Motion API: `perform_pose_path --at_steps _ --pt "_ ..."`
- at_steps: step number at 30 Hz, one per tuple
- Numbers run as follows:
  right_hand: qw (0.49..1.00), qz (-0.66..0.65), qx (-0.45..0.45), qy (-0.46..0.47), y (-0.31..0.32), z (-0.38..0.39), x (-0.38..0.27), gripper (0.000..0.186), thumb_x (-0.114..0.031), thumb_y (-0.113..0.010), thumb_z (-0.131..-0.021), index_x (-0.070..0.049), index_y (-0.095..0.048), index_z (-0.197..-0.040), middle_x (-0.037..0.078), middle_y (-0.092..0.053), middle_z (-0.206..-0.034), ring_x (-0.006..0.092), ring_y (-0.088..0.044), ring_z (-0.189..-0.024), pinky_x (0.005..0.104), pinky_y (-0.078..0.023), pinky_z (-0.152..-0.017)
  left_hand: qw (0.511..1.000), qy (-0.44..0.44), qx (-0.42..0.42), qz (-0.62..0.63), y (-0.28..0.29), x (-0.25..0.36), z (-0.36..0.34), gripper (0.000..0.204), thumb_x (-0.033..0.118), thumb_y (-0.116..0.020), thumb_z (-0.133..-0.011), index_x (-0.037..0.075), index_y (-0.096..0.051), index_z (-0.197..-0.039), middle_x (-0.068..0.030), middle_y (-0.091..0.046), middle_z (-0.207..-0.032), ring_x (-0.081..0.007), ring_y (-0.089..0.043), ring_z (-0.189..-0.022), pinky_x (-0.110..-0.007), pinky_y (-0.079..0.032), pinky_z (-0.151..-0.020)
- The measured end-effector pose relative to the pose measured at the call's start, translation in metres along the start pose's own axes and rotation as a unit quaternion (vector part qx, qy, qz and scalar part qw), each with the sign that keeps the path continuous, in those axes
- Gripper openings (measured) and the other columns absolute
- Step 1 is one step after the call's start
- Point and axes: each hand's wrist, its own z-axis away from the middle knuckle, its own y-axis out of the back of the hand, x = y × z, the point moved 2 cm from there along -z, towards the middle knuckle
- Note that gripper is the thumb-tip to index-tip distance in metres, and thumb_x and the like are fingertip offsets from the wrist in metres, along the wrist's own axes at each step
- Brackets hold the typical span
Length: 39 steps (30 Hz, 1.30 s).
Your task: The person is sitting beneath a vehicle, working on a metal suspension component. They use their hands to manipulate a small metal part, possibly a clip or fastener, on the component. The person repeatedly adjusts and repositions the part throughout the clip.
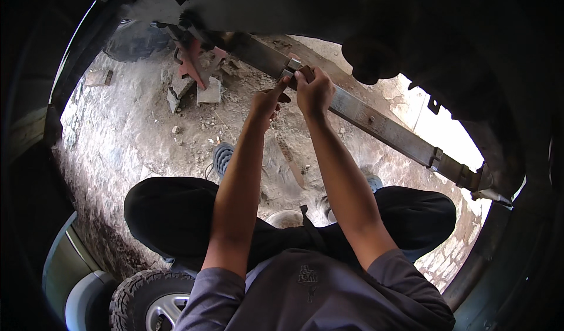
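So the leaf spring (376, 122) is running diagonally from upper middle to right of the frame, hanging under the vehicle, probably why both arms are reaching up. Right hand (315, 90) is curling tight around the clamp (292, 68) on it; left hand (269, 101) is pinching just beside, fingers closed.

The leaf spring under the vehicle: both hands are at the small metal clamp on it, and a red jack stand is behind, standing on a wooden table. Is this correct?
Not quite. In the head view the red jack stand stands on stone blocks on the dirt ground, not on a wooden table. The rest holds: left hand and right hand are at the metal clamp on the leaf spring.
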Motion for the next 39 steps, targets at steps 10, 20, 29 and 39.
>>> perform_pose_path --at_steps 10,20,29,39 --pt "0.998 0.043 0.017 0.037 -0.007 -0.007 0.008 0.021 -0.024 -0.081 -0.087 -0.006 -0.071 -0.093 0.015 -0.076 -0.092 0.0378 -0.072 -0.093 0.0483 -0.052 -0.089 1.0 -0.009 -0.017 0.005 0.005 -0.001 -0.002 0.065 0.07 -0.082 -0.081 0.005 -0.08 -0.08 -0.0012 -0.068 -0.071 -0.0079 -0.047 -0.053 -0.027 -0.035 -0.048" --pt "0.996 0.028 0.001 0.086 -0.005 0.006 0.006 0.016 -0.016 -0.082 -0.086 -0.005 -0.072 -0.092 0.015 -0.076 -0.091 0.0361 -0.073 -0.083 0.0444 -0.055 -0.079 0.999 -0.015 -0.03 0.002 0.004 -0.004 -0.006 0.066 0.072 -0.08 -0.082 0.006 -0.078 -0.087 0.0004 -0.071 -0.083 -0.0067 -0.048 -0.06 -0.025 -0.031 -0.049" --pt "0.987 -0.125 0.051 0.087 0.012 0.09 0.017 0.012 -0.011 -0.081 -0.091 -0.004 -0.072 -0.094 0.012 -0.07 -0.09 0.0271 -0.071 -0.081 0.0375 -0.054 -0.074 0.999 -0.041 0.007 -0.026 0.007 0.001 0.002 0.068 0.073 -0.082 -0.079 0.005 -0.075 -0.083 0.0035 -0.056 -0.069 -0.0047 -0.046 -0.054 -0.025 -0.031 -0.046" --pt "0.942 -0.308 0.058 -0.12 0.002 0.096 0.04 0.017 -0.015 -0.073 -0.1 -0.004 -0.067 -0.111 0.007 -0.072 -0.101 0.0132 -0.068 -0.088 0.0298 -0.055 -0.078 0.995 -0.073 -0.04 0.06 -0.017 -0.04 0.029 0.052 0.056 -0.069 -0.1 0.005 -0.078 -0.099 -0.002 -0.072 -0.086 -0.01 -0.064 -0.076 -0.028 -0.047 -0.065"
